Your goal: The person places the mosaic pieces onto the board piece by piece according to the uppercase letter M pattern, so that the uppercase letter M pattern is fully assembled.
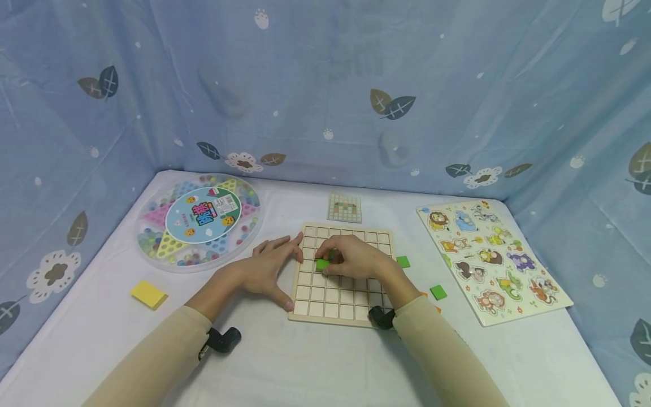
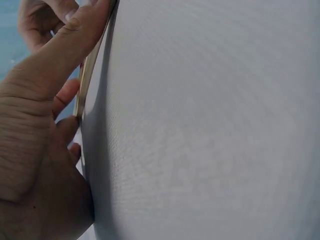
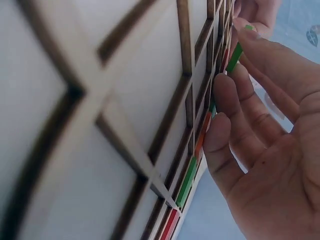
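Note:
A wooden grid board [image 1: 316, 308] lies flat at the middle of the table. Over its left part my right hand [image 1: 358, 259] pinches a green square tile [image 1: 322, 264] between thumb and fingers. In the right wrist view, that tile [image 3: 235, 57] stands tilted near the grid. Coloured tiles sit in cells beneath the hand, among them a green tile [image 3: 186, 182], a red tile [image 3: 170, 224] and an orange tile [image 3: 202, 137]. My left hand [image 1: 267, 268] is spread along the board's left edge, its thumb and fingers touching the rim. Part of the grid is hidden by the right hand.
Loose green tiles [image 1: 438, 292] lie right of the board, with orange bits partly behind the right forearm. A small pattern card [image 1: 344, 217] lies behind the board. An animal puzzle board [image 1: 478, 282] is at right; a round marble game [image 1: 203, 215] and yellow tiles [image 1: 149, 294] are at left.

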A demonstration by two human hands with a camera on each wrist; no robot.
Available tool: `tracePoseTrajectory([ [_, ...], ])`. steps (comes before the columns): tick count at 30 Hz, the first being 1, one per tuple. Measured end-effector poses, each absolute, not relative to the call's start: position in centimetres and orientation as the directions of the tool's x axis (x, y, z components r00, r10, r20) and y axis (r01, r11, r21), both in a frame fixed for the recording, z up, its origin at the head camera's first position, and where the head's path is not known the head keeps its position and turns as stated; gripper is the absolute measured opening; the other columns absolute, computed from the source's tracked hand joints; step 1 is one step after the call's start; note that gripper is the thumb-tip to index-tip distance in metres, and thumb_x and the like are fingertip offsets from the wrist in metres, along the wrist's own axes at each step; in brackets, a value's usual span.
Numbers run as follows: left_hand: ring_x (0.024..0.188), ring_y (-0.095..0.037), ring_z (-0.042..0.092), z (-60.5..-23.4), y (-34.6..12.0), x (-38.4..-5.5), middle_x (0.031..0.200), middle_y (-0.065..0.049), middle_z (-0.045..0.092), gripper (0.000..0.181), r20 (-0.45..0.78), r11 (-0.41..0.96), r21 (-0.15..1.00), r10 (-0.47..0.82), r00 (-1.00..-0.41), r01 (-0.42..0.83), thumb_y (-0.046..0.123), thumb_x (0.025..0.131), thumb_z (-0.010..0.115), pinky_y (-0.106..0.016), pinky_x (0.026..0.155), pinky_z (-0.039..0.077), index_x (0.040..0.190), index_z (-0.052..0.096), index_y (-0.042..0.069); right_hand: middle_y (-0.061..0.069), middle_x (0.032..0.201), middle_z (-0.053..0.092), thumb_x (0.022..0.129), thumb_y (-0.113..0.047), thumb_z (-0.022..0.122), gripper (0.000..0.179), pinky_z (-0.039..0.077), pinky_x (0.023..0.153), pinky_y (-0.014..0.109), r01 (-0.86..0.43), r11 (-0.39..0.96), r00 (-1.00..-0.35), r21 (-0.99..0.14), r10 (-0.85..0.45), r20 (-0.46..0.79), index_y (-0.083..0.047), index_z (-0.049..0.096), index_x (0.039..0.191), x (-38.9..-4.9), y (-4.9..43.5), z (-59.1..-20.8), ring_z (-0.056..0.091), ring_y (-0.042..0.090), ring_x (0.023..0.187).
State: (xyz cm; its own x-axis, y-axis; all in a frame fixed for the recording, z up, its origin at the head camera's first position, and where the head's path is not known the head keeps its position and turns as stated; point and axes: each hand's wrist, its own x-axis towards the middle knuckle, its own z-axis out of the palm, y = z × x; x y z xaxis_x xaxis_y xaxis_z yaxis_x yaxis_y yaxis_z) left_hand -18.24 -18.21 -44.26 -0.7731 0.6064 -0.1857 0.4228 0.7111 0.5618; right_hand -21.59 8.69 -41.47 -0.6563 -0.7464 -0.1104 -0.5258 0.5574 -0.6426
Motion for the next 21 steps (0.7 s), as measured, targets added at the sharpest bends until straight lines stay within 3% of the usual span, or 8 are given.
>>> tracePoseTrajectory([
  [12, 0.159, -0.034, 0.004, -44.30, -18.16, -18.20, 0.174, 0.001, 0.002, 0.094, -0.184, 0.715, 0.562, 0.597, -0.781, 0.415, 0.069, 0.056, 0.092, -0.068, 0.121, 0.003, 0.127, 0.043, 0.030, -0.005, 0.112, 0.069, 0.092, -0.018, 0.078, 0.028, 0.054, 0.086, 0.029, -0.543, 0.570, -0.665, -0.617, -0.740, -0.098, -0.014, 0.071, 0.119, -21.43, 8.31, -41.57, 0.064, 0.010, 0.094],
  [21, 0.158, -0.037, 0.006, -44.26, -18.24, -18.06, 0.174, -0.002, 0.004, 0.094, -0.167, 0.704, 0.564, 0.609, -0.775, 0.432, 0.068, 0.058, 0.091, -0.070, 0.120, 0.005, 0.128, 0.043, 0.028, -0.003, 0.115, 0.069, 0.093, -0.018, 0.078, 0.028, 0.054, 0.085, 0.028, -0.572, 0.572, -0.662, -0.588, -0.745, -0.080, -0.013, 0.071, 0.120, -21.44, 8.23, -41.87, 0.063, 0.011, 0.094],
])
